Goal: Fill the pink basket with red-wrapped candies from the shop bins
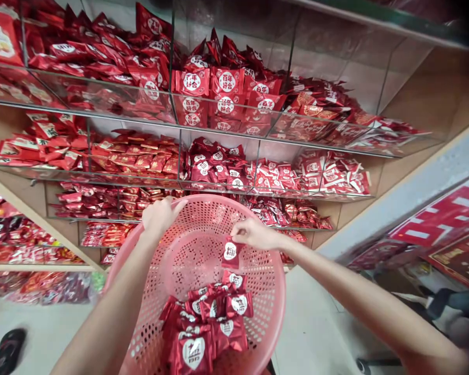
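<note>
A pink perforated plastic basket (278,312) fills the lower middle of the head view, tilted so its inside faces me. My left hand (159,216) grips its far left rim, thumb stretched along the edge. Over the basket's inside, my right hand (254,234) pinches a small red candy packet (230,253) by its top edge; a white heart label shows on it. Below lie several more red packets (193,350) with white heart labels, heaped at the basket's near side.
Glass-fronted shelves (219,125) ahead hold many red packets in divided compartments. A darker red heap (219,164) with white labels sits on the second shelf. A black sandal (8,350) lies on the floor at left; a chair base (375,363) stands at lower right.
</note>
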`<move>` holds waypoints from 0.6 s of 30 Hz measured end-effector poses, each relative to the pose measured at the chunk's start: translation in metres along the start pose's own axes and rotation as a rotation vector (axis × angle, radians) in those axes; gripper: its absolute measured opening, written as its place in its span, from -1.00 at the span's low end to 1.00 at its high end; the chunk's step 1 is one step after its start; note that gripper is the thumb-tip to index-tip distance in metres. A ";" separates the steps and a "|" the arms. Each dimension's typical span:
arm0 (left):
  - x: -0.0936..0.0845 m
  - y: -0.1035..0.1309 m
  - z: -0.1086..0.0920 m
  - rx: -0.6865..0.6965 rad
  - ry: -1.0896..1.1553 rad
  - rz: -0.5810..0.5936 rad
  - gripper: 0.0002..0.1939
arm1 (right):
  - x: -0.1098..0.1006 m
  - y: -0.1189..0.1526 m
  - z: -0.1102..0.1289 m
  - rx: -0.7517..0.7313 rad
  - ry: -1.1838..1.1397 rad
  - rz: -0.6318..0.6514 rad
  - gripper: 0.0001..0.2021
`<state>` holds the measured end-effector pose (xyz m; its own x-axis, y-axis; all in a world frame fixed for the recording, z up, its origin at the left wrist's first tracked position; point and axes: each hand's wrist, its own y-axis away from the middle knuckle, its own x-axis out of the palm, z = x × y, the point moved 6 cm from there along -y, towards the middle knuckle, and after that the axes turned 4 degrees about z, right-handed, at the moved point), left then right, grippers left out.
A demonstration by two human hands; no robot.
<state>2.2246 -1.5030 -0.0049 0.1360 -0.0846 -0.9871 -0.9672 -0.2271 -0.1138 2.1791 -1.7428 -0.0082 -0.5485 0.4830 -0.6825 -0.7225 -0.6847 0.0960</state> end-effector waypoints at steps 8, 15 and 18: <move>-0.003 0.002 0.004 -0.013 -0.005 -0.002 -0.20 | 0.051 0.010 -0.059 0.277 -0.263 -0.157 -0.93; -0.006 0.004 0.018 -0.042 -0.029 -0.008 -0.20 | 0.042 0.016 -0.043 0.336 -0.583 -0.254 -0.90; -0.008 0.005 0.022 -0.043 -0.038 -0.023 -0.20 | 0.058 0.016 -0.047 0.466 -0.704 -0.203 -0.93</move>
<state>2.2138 -1.4826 -0.0004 0.1492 -0.0418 -0.9879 -0.9536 -0.2703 -0.1325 2.1555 -1.7509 -0.0803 -0.4120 0.9024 -0.1259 -0.8488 -0.3298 0.4132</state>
